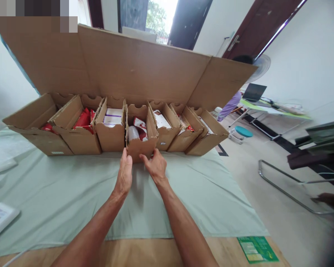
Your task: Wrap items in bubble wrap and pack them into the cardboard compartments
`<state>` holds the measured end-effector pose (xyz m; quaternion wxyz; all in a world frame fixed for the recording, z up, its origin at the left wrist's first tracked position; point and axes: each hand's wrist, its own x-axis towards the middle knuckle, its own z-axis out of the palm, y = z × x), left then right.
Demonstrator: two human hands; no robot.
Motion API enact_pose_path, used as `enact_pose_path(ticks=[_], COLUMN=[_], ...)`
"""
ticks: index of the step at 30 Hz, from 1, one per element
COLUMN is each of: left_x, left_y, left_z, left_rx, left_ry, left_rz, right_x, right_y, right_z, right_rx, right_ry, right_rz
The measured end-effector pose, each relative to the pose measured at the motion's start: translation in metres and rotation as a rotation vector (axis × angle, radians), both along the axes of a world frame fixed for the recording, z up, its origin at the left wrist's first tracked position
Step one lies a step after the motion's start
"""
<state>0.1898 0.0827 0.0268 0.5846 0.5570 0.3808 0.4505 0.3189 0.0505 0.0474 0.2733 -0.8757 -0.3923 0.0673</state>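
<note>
Several narrow cardboard boxes stand side by side in a row. The middle cardboard box (pixel 141 149) juts a little forward of its neighbours. It contains a clear plastic-looking packet (pixel 133 132) and a red-and-white package (pixel 140 126). My left hand (pixel 124 171) is against this box's lower left front corner, fingers pointing up along its side. At the right front corner, my right hand (pixel 156 165) grips with its thumb across the front, its fingers partly hidden behind the side. Between them, both hands hold the box.
A tall cardboard panel (pixel 144 70) rises behind the row. Neighbouring boxes contain red packets (pixel 83 118) and white cartons (pixel 113 117). Green cloth (pixel 144 211) covers the table. A white device (pixel 1 218) lies left; a green card (pixel 257 249) is at the front right.
</note>
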Motion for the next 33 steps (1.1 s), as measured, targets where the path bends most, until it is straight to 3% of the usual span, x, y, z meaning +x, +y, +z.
enact_pose_path(ticks=[5,9,14,18,22,24,27,29,33], left_x=[-0.017,-0.031,-0.056,-0.084,-0.102,-0.104,-0.103,-0.101,-0.101], left_y=[-0.027,-0.047,-0.07,-0.092,-0.107,-0.11,-0.109,-0.108,-0.107], left_z=[-0.009,-0.022,-0.05,-0.07,-0.078,-0.077,-0.075,-0.075,-0.074], left_rx=[-0.093,-0.05,0.127,0.409,0.765,0.863,0.915,0.923,0.919], left_ry=[0.14,0.253,0.456,0.579,0.651,0.674,0.691,0.686,0.678], left_rz=[-0.133,-0.217,-0.303,-0.315,-0.296,-0.273,-0.235,-0.231,-0.228], right_x=[0.005,0.008,0.008,0.018,0.046,0.06,0.07,0.07,0.065], right_y=[0.036,0.047,0.048,0.024,0.004,0.006,0.015,0.019,0.017], right_z=[0.012,0.014,0.008,0.008,0.042,0.068,0.097,0.104,0.098], right_rx=[-0.111,-0.133,-0.136,-0.051,0.208,0.11,-0.155,-0.225,-0.183], right_ry=[-0.088,-0.108,-0.12,-0.14,-0.308,-0.371,-0.424,-0.451,-0.475], right_rz=[-0.063,-0.094,-0.106,-0.051,-0.044,-0.05,-0.026,-0.016,-0.019])
